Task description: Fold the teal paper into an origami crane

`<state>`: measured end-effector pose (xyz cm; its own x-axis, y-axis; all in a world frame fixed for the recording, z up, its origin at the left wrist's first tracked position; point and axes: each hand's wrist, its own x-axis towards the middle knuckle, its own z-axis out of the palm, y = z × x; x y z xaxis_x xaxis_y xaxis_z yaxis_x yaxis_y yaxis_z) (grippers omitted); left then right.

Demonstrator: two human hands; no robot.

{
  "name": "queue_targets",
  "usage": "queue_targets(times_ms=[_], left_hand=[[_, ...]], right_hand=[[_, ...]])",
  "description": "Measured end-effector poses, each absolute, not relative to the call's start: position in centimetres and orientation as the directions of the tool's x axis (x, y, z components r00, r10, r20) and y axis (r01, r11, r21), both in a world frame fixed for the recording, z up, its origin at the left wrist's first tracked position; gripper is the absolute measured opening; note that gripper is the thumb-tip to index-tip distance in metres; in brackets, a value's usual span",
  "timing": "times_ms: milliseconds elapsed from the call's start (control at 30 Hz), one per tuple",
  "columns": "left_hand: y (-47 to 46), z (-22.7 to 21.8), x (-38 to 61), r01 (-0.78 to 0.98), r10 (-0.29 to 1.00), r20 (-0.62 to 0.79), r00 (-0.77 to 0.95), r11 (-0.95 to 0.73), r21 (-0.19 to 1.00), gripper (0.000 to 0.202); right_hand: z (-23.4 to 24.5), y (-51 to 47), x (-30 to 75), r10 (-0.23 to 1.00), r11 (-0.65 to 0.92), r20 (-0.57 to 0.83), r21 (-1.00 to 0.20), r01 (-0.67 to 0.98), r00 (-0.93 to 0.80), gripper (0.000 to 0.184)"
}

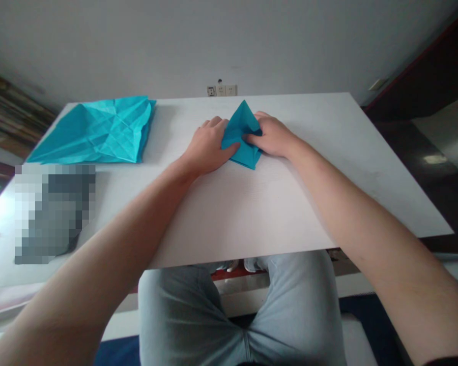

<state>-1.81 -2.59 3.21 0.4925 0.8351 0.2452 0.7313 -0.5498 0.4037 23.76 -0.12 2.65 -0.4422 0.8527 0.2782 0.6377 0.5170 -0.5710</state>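
Note:
A folded piece of blue paper [239, 133] is between my two hands on the white table [229, 218], one pointed corner facing away from me. My left hand [210, 145] grips its left edge, thumb on top of the lower part and fingers at the side. On the right edge, my right hand [272, 134] has its thumb across the paper's face, and its fingers are partly hidden behind the paper. Creases and layered edges show at the paper's lower right.
A larger creased sheet of blue paper [103, 129] lies at the table's far left. Nearer me on that side is a dark, pixelated object [59, 213]. The wall with sockets [221, 90] stands behind the table, and my legs are under its front edge.

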Motion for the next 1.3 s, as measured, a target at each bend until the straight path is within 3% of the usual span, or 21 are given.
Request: queue_targets(times_ms=[933, 1300], left_hand=[[-2.33, 2.64, -1.71, 0.745, 0.841, 0.257, 0.476, -0.541, 0.389, 0.043], [-2.04, 2.45, -1.98, 0.728, 0.84, 0.247, 0.483, -0.543, 0.418, 0.041]], right_hand=[[2.27, 0.27, 24.03, 0.854, 0.513, 0.274, -0.585, 0.628, -0.442, 0.016], [1.64, 0.77, 24.4, 0.846, 0.522, 0.288, -0.616, 0.59, -0.448, 0.026]])
